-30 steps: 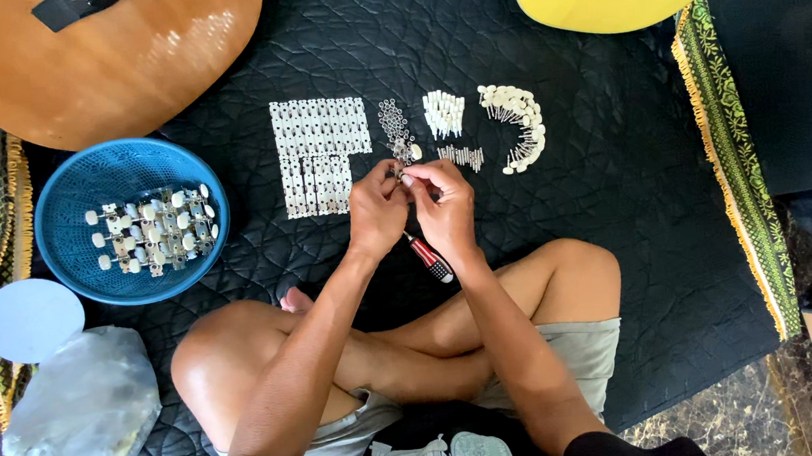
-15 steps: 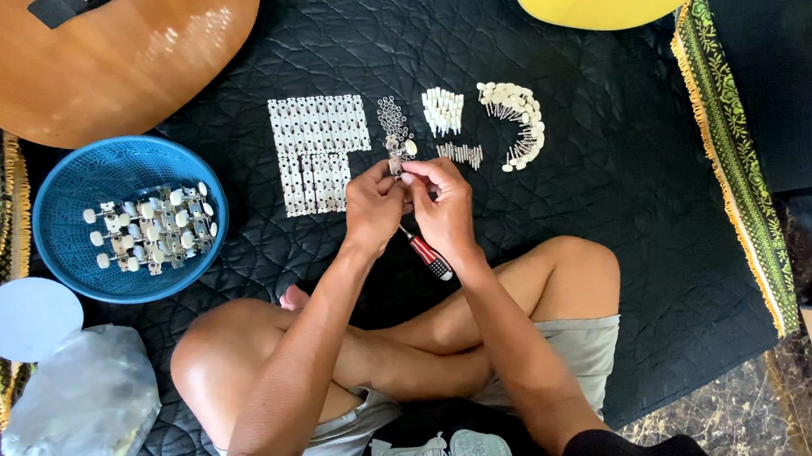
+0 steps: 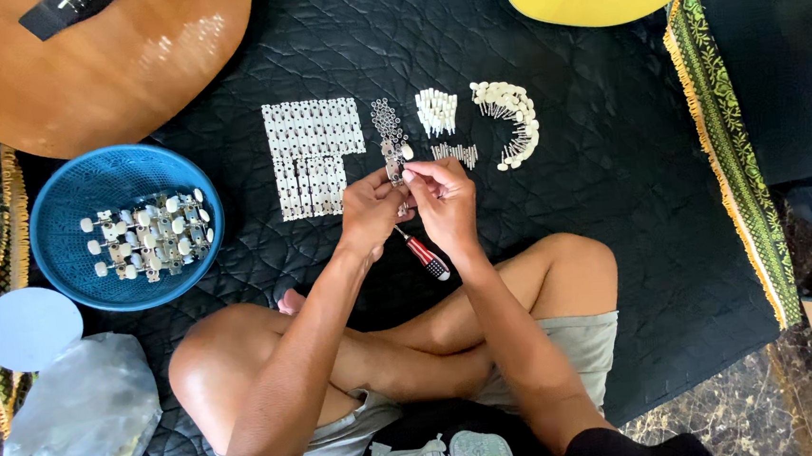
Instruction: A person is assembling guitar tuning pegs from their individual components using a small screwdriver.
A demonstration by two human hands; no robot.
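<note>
Both hands pinching one metal tuner strip (image 3: 393, 159) at centre: left hand (image 3: 370, 211) gripping its lower end, right hand (image 3: 442, 197) clasping a red-handled screwdriver (image 3: 424, 256) too. Risking a slip, scattering white pegs (image 3: 438, 111) at 12 o'clock. Lying open at 3 o'clock, bare black mat (image 3: 631, 174).

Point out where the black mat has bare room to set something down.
Bare mat lies right of the curved row of white pegs, up to the green fringe. It is crowded between the blue basket, the white plates and both hands.
</note>
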